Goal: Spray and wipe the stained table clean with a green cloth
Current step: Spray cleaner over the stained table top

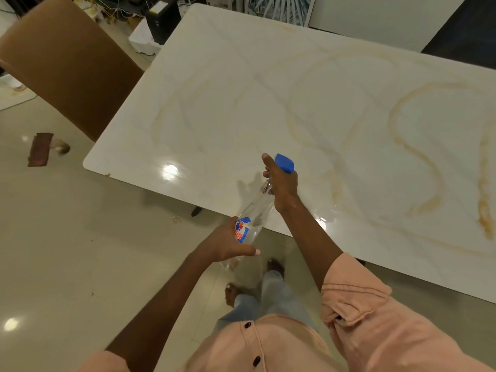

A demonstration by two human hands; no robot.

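Observation:
A clear spray bottle [256, 213] with a blue trigger head and a blue and red label is held tilted over the near edge of the white marble table [241, 89]. My right hand [281, 183] grips its neck below the blue head. My left hand [228, 241] cups the bottle's base at the label. Orange-brown stains [418, 157] curl across the right part of the table top, and fainter ones lie in the middle. A small wet patch [323, 214] shines near the front edge. No green cloth is in view.
A brown chair [69, 60] stands at the table's left end. On the tiled floor to the left lies a dark red rag [40, 149]. Boxes and cables [150, 25] crowd the floor beyond the table. My bare feet [252, 283] stand by the front edge.

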